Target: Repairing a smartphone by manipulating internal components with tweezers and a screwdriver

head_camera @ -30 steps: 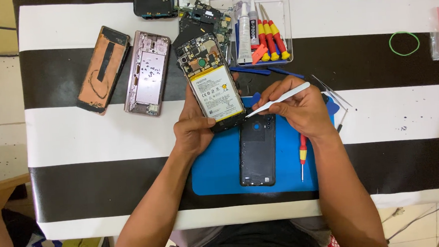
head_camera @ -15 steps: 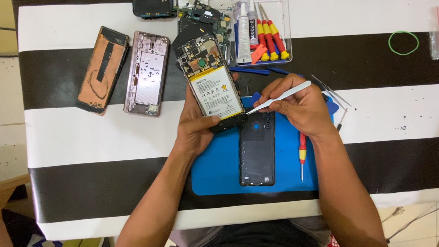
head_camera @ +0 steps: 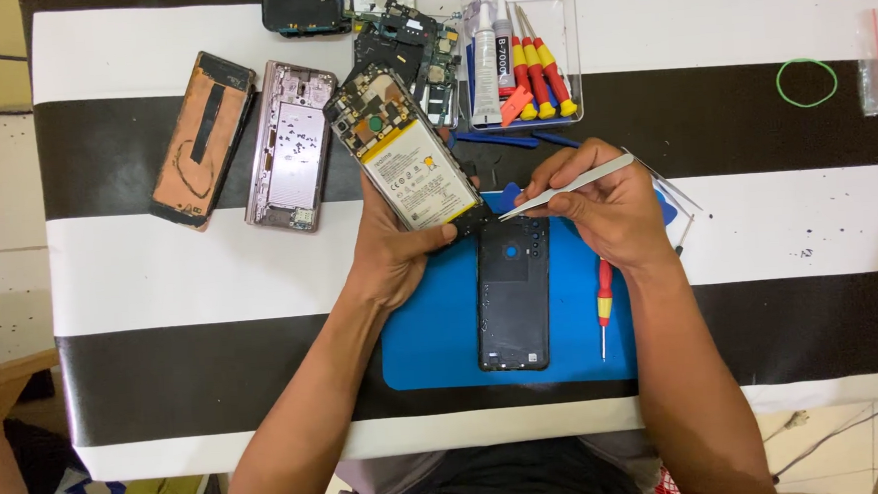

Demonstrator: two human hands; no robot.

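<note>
Nearest the person, a blue mat [head_camera: 434, 337] lies on the black-and-white striped table [head_camera: 808, 218]. On the mat rests a black back cover [head_camera: 513, 298] of a phone, lengthwise, with a small red-and-yellow screwdriver [head_camera: 604, 303] just beside it to the right.

Above the mat's upper left corner, the left hand [head_camera: 394, 249] is closed around the lower end of an opened phone [head_camera: 407, 163] — its white battery and circuit board face up, and it tilts away toward the upper left. The thumb presses on the phone's lower edge, just above the top of the back cover.

The right hand [head_camera: 607, 208] sits to the right of the phone, above the mat's upper right part. Its fingers pinch a pair of silver tweezers [head_camera: 568, 184], and the tweezer tip points left and touches, or nearly touches, the phone's lower right corner — which of the two I cannot tell.

Farther out, left of the held phone, a silver phone frame [head_camera: 290, 145] and a copper-coloured panel [head_camera: 203, 139] lie side by side. Behind the hands stands a clear plastic tray [head_camera: 569, 55] holding a glue tube and red-and-yellow screwdrivers, with loose circuit boards [head_camera: 413, 43] just left of it. A green rubber band [head_camera: 807, 82] lies well apart, to the far right.
</note>
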